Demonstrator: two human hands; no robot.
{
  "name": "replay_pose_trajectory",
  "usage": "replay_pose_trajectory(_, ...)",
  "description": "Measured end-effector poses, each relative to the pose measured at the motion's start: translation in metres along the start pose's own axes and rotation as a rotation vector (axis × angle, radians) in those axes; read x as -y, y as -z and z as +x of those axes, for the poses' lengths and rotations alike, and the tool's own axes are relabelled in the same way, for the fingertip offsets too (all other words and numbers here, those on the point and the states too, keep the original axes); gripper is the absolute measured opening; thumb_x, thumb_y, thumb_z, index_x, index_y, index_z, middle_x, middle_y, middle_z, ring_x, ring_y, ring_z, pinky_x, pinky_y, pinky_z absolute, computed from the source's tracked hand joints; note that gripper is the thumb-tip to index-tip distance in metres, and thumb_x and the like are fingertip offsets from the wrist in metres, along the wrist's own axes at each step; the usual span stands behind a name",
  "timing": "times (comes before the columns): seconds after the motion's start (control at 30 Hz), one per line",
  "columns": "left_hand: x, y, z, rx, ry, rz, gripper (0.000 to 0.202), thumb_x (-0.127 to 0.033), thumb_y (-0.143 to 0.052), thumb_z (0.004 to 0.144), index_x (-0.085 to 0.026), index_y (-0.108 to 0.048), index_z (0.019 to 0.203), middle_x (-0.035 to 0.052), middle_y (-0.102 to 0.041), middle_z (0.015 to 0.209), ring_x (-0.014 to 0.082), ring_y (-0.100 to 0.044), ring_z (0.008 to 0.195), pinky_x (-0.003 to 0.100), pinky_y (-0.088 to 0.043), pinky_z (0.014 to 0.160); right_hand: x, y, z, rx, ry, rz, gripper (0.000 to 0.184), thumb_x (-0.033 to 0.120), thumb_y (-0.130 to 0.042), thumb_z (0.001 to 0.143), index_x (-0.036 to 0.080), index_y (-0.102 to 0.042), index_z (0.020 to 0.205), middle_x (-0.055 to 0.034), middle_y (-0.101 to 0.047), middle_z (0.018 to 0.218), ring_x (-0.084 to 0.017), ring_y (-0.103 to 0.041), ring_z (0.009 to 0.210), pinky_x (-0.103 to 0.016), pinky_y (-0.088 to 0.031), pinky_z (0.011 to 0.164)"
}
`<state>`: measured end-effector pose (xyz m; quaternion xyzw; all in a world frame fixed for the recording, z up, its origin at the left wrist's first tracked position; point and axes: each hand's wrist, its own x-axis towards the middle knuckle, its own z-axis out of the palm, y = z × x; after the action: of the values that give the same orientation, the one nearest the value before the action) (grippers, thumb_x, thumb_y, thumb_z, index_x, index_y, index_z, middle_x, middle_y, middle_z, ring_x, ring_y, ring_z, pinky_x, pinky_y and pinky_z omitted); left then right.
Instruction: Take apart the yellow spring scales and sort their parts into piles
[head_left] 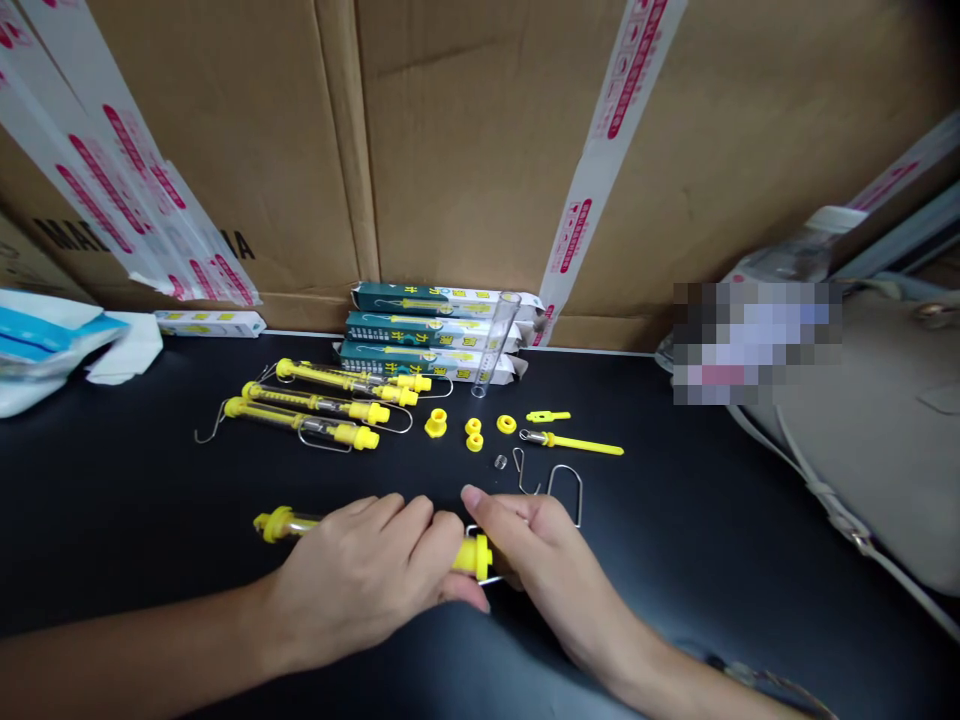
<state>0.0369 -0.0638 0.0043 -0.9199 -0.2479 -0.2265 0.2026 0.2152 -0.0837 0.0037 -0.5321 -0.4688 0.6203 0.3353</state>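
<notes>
My left hand (375,570) is wrapped around the tube of a yellow spring scale (281,524) lying across in front of me. Its yellow end cap (474,557) sticks out on the right. At that end my right hand (536,550) is closed on a thin wire handle (491,580); most of the wire is hidden by the fingers. Just beyond the hands lie a bent wire hook (523,470), a wire loop (580,495), a small coil (501,462), several yellow rings and caps (436,423), and a yellow rod with a spring (585,444).
Several complete spring scales (307,425) lie at the left back. Behind them, a clear tube (496,345) leans on stacked printed boxes (405,360). A bottle (795,260) and grey bag (885,430) stand at right, a plastic packet (52,345) at left. Cardboard (465,150) walls the back.
</notes>
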Motion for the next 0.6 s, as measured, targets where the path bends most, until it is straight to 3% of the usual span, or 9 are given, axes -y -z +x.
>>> replay_pose_trajectory(0.27, 0.000, -0.004, -0.001, 0.079, 0.021, 0.004, 0.042, -0.048, -0.027, 0.103, -0.020, -0.044, 0.078, -0.0043, -0.050, 0.060, 0.0143, -0.051, 0.050, 0.030, -0.033, 0.052, 0.003, -0.006, 0.007, -0.146, -0.050, -0.022, 0.046, 0.052, -0.049, 0.087, 0.024, -0.028, 0.058, 0.0074, -0.022, 0.055, -0.010, -0.017, 0.052, -0.028, -0.014, 0.048)
replay_pose_trajectory(0.33, 0.001, -0.005, -0.001, 0.074, 0.023, -0.005, 0.041, -0.049, -0.028, 0.103, -0.020, -0.043, 0.078, -0.0044, -0.050, 0.060, 0.0140, -0.052, 0.050, 0.030, -0.033, 0.052, 0.006, -0.004, 0.007, -0.119, -0.053, -0.015, 0.047, 0.052, -0.049, 0.088, 0.023, -0.028, 0.057, 0.0075, -0.022, 0.054, -0.010, -0.016, 0.052, -0.028, -0.014, 0.048)
replay_pose_trajectory(0.47, 0.003, -0.008, -0.002, 0.078, 0.055, -0.022, 0.040, -0.047, -0.027, 0.104, -0.019, -0.045, 0.082, -0.0039, -0.052, 0.060, 0.0148, -0.054, 0.051, 0.030, -0.034, 0.052, 0.008, 0.006, 0.006, 0.106, -0.024, -0.030, 0.050, 0.053, -0.051, 0.091, 0.022, -0.030, 0.058, 0.0081, -0.021, 0.056, -0.010, -0.015, 0.053, -0.028, -0.015, 0.049)
replay_pose_trajectory(0.6, 0.005, -0.009, -0.002, 0.086, 0.054, -0.068, 0.041, -0.048, -0.027, 0.104, -0.020, -0.045, 0.081, -0.0036, -0.053, 0.061, 0.0149, -0.053, 0.050, 0.030, -0.033, 0.050, 0.004, 0.014, -0.001, 0.058, 0.178, -0.293, 0.044, 0.049, -0.043, 0.098, 0.022, -0.036, 0.065, 0.0061, -0.031, 0.061, -0.011, -0.028, 0.056, -0.026, -0.026, 0.052)
